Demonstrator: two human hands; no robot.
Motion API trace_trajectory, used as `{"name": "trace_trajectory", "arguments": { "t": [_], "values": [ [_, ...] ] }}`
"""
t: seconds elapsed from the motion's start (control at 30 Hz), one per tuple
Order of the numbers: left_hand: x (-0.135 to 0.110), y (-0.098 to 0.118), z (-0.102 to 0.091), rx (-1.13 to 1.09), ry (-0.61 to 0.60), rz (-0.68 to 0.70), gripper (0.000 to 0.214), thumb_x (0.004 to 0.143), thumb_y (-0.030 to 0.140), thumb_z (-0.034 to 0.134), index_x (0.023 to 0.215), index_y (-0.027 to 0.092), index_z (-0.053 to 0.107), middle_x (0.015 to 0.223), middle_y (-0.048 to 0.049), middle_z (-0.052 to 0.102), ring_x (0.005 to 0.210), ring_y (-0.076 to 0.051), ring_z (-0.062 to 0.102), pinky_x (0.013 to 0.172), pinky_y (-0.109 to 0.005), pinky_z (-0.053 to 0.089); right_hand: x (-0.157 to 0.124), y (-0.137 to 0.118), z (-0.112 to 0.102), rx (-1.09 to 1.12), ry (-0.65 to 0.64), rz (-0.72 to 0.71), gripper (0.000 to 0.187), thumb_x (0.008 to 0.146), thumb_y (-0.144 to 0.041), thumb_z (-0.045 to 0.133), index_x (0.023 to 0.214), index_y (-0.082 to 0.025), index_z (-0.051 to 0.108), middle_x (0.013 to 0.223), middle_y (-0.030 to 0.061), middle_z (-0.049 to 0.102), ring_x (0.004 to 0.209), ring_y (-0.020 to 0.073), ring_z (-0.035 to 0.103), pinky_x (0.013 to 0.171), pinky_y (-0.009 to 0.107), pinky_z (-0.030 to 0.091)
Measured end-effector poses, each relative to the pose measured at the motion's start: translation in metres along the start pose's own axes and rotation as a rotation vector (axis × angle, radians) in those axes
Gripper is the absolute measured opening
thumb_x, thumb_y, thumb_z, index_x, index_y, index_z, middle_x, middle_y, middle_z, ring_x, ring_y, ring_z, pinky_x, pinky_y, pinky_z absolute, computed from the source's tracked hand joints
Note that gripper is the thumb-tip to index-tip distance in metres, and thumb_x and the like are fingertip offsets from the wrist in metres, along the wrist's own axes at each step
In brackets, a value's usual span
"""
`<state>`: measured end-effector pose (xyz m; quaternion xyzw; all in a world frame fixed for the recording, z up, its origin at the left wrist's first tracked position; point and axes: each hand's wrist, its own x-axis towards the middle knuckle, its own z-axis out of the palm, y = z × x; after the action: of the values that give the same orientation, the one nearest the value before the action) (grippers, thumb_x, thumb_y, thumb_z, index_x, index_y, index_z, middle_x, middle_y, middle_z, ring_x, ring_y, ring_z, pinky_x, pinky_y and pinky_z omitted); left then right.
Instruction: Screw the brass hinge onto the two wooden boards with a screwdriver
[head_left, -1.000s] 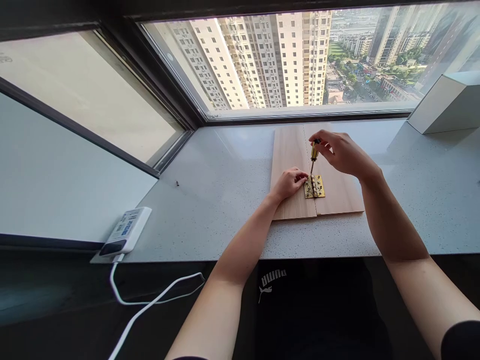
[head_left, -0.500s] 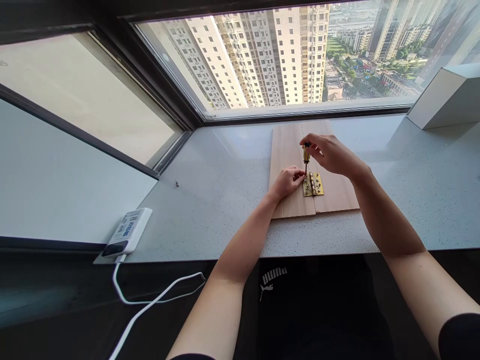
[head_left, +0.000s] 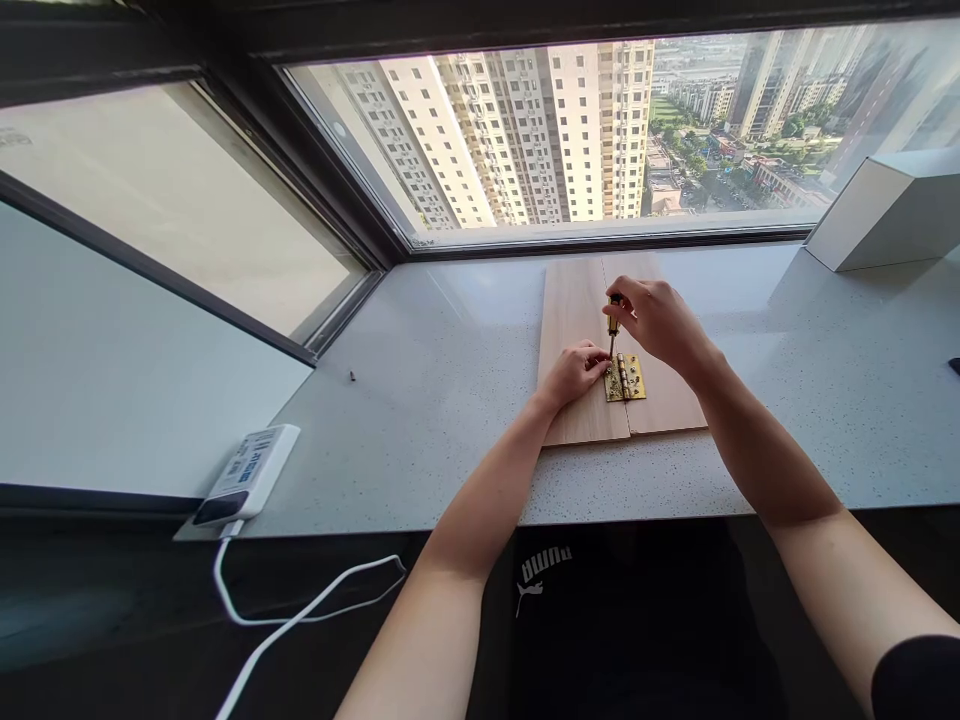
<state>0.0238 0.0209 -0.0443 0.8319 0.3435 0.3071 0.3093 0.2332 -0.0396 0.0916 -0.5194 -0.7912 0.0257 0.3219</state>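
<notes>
The person's right hand (head_left: pixel 656 322) is mostly closed, and its fingers hold a small screwdriver (head_left: pixel 614 315) with a yellow and black handle. The screwdriver stands almost upright, and its thin metal tip points down to the left part of a brass hinge (head_left: pixel 625 378). The left hand (head_left: pixel 574 372) is half closed and lies on the left wooden board (head_left: pixel 574 330), with the fingertips (head_left: pixel 604 364) at the left edge of the hinge. I cannot tell if these fingers have hold of something small there. The hinge lies flat over the line between this board and the right wooden board (head_left: pixel 670 395), and it has many small holes and screws on it. The two boards lie side by side on a speckled gray stone window sill (head_left: pixel 420 450). On the same sill there is one tiny dark screw (head_left: pixel 352 376), well apart from the boards, and a white power strip (head_left: pixel 246 475) with a white cable (head_left: pixel 300 610) near the left end. A white box (head_left: pixel 885 215) stands at the far right, in front of the window (head_left: pixel 525 130).
</notes>
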Motion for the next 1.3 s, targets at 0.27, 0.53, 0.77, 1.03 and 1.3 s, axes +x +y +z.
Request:
{"name": "trace_trajectory", "arguments": {
  "t": [0.27,0.53,0.77,1.03,1.3],
  "values": [
    [0.002,0.000,0.005,0.034,0.050,0.031,0.016,0.109,0.020,0.076,0.106,0.019,0.091,0.103,-0.0085,0.082,0.089,-0.021,0.074,0.089,-0.036,0.061,-0.001,-0.008,0.006,0.006,0.029,0.012,0.005,0.113,-0.023,0.069,0.110,-0.020,0.073,0.097,0.0082,0.080,0.081,0.0222,0.067,0.075,0.035,0.043],
    [0.001,-0.004,0.009,0.021,0.078,0.042,0.015,0.108,0.022,0.078,0.106,0.020,0.093,0.103,-0.0091,0.082,0.089,-0.021,0.076,0.087,-0.036,0.063,-0.001,-0.016,0.010,0.024,0.041,0.015,0.015,0.115,-0.029,0.068,0.112,-0.019,0.078,0.111,0.0118,0.078,0.086,0.0219,0.067,0.075,0.035,0.043],
    [0.002,-0.003,0.008,0.033,0.066,0.077,0.016,0.108,0.018,0.076,0.103,0.019,0.092,0.103,-0.0092,0.083,0.089,-0.022,0.076,0.087,-0.035,0.062,-0.003,-0.035,0.016,-0.084,0.028,0.111,0.023,0.119,-0.033,0.062,0.117,-0.018,0.079,0.104,0.0097,0.078,0.077,0.0197,0.055,0.069,0.034,0.034],
    [0.003,0.001,0.010,0.067,0.103,0.089,0.018,0.103,0.013,0.080,0.087,0.017,0.087,0.091,-0.0066,0.080,0.080,-0.018,0.070,0.080,-0.030,0.056,-0.003,-0.047,0.022,-0.189,-0.029,0.182,0.038,0.121,-0.020,0.039,0.134,-0.014,0.074,0.121,0.0166,0.079,0.085,0.0232,0.063,0.066,0.035,0.032],
    [0.004,0.003,0.009,0.064,0.093,0.086,0.018,0.103,0.014,0.079,0.086,0.017,0.086,0.084,-0.0061,0.077,0.080,-0.019,0.069,0.078,-0.029,0.057,-0.004,-0.046,0.030,-0.165,-0.019,0.181,0.031,0.127,-0.039,0.050,0.116,-0.020,0.072,0.109,0.0098,0.080,0.083,0.0208,0.059,0.068,0.033,0.032]
  ]
}}
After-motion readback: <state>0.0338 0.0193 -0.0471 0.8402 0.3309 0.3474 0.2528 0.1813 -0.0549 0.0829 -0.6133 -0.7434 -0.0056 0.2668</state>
